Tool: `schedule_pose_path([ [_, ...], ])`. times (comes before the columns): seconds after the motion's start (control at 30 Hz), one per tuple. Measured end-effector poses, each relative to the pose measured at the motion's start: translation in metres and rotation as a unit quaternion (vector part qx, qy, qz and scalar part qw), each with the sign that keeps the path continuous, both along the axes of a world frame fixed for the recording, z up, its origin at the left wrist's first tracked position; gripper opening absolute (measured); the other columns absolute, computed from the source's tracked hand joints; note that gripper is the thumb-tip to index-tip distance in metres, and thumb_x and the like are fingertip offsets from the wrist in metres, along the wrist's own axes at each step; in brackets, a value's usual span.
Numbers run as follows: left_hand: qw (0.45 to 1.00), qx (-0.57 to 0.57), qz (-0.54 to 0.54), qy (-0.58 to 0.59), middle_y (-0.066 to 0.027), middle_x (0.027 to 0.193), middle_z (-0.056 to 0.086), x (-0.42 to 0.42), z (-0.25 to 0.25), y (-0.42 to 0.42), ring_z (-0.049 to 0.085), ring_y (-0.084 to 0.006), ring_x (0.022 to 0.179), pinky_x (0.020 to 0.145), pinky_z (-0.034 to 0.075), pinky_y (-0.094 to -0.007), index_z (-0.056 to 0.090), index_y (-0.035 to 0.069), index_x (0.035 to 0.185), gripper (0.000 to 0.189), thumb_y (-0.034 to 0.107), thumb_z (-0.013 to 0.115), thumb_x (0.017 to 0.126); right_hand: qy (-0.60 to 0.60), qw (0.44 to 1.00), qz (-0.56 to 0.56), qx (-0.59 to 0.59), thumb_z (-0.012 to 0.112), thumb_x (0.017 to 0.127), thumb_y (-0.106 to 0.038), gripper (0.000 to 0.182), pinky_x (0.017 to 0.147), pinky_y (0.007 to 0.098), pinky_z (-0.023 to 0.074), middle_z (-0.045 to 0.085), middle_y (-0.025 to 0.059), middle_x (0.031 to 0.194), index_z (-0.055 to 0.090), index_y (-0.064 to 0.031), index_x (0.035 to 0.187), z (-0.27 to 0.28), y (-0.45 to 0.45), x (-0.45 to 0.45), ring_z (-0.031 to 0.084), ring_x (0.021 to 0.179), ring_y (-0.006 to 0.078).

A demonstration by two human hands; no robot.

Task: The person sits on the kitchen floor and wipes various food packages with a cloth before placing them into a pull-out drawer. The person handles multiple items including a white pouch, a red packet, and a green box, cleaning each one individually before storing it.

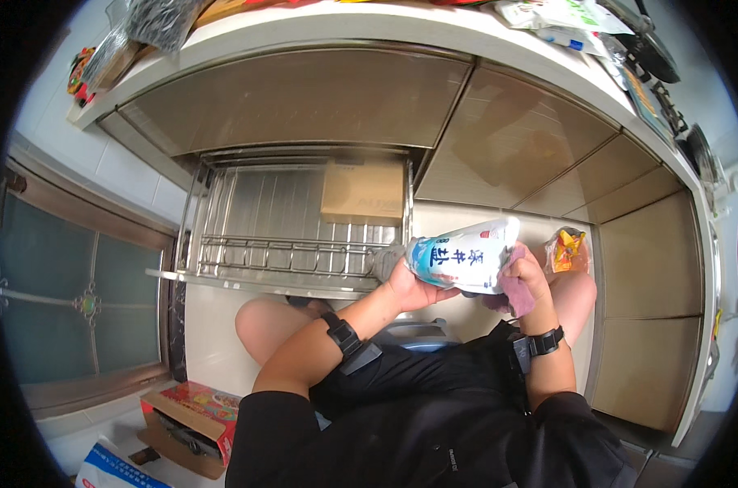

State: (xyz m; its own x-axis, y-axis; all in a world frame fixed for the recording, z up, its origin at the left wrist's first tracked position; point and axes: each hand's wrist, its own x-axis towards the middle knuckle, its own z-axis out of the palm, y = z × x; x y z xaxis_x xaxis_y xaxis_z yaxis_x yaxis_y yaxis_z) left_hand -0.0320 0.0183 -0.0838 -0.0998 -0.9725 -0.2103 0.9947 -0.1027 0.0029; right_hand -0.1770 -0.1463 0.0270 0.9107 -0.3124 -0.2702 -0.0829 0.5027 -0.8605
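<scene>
A white and blue plastic bag of salt (460, 255) is held in front of me, above the floor to the right of a pulled-out wire drawer basket. My left hand (414, 283) supports its blue end from below. My right hand (530, 274) is at the white end with a pinkish-purple cloth (514, 290) in its fingers, touching the bag. A cardboard box (364, 192) lies in the right rear part of the metal wire basket (283, 253). Beside my left hand, a greyish, partly hidden thing (384, 262) sits at the basket's front right corner.
Brown cabinet doors (497, 140) stand behind and to the right, under a white countertop (344, 24) bearing bags. An orange and yellow packet (569, 250) lies by my right knee. An opened red cardboard box (192, 421) is at lower left, near a glazed door (88, 293).
</scene>
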Motion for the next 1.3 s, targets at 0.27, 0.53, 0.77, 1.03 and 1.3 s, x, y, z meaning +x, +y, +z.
schedule_pose_path([
  [0.27, 0.981, -0.156, 0.084, 0.078, -0.0207, 0.144, 0.040, 0.051, 0.035, 0.028, 0.040, -0.0469, 0.129, 0.101, 0.037, -0.0618, 0.040, 0.012, 0.142, 0.073, 0.063, 0.042, 0.090, 0.076, 0.986, -0.054, -0.139, 0.051, 0.072, -0.004, 0.023, 0.061, 0.0234, 0.0426, 0.057, 0.0010, 0.081, 0.059, -0.0011, 0.094, 0.023, -0.010, 0.033, 0.051, 0.070, 0.0106],
  [0.53, 0.987, -0.079, 0.130, 0.050, -0.0203, 0.143, 0.042, 0.051, 0.044, 0.037, 0.038, -0.0419, 0.132, 0.107, 0.028, -0.0639, 0.046, 0.006, 0.137, 0.069, 0.039, 0.052, 0.077, 0.143, 0.926, -0.047, -0.346, 0.054, 0.096, -0.027, 0.027, 0.067, 0.0243, 0.0465, 0.064, 0.0021, 0.086, 0.061, -0.0010, 0.102, 0.003, -0.038, 0.046, 0.057, 0.076, 0.0096],
  [0.77, 0.978, -0.018, 0.198, 0.055, -0.0218, 0.142, 0.043, 0.053, 0.055, 0.036, 0.037, -0.0400, 0.133, 0.111, 0.026, -0.0574, 0.044, 0.003, 0.137, 0.067, 0.038, 0.041, 0.080, -0.021, 0.823, -0.288, -0.489, 0.049, 0.099, -0.030, 0.039, 0.077, 0.0309, 0.0486, 0.062, 0.0076, 0.099, 0.052, -0.0001, 0.124, 0.022, 0.008, 0.075, 0.059, 0.087, 0.0171],
  [1.03, 0.973, -0.111, 0.202, -0.007, -0.0136, 0.136, 0.051, 0.044, 0.035, 0.030, 0.047, -0.0295, 0.128, 0.109, 0.034, -0.0470, 0.048, 0.009, 0.135, 0.059, 0.042, 0.035, 0.088, -0.083, 0.592, -0.006, -0.802, 0.072, 0.067, -0.040, 0.069, 0.094, 0.0489, 0.0355, 0.052, 0.0152, 0.132, 0.056, -0.0060, 0.126, -0.007, 0.144, 0.100, 0.047, 0.122, 0.0319],
  [1.3, 0.973, -0.117, 0.198, -0.033, -0.0134, 0.135, 0.052, 0.043, 0.045, 0.035, 0.047, -0.0298, 0.128, 0.109, 0.035, -0.0468, 0.047, 0.009, 0.135, 0.059, 0.043, 0.035, 0.088, -0.129, 0.596, -0.003, -0.792, 0.069, 0.072, -0.039, 0.057, 0.099, 0.0515, 0.0315, 0.054, 0.0111, 0.129, 0.060, -0.0130, 0.122, -0.005, 0.123, 0.097, 0.047, 0.123, 0.0312],
])
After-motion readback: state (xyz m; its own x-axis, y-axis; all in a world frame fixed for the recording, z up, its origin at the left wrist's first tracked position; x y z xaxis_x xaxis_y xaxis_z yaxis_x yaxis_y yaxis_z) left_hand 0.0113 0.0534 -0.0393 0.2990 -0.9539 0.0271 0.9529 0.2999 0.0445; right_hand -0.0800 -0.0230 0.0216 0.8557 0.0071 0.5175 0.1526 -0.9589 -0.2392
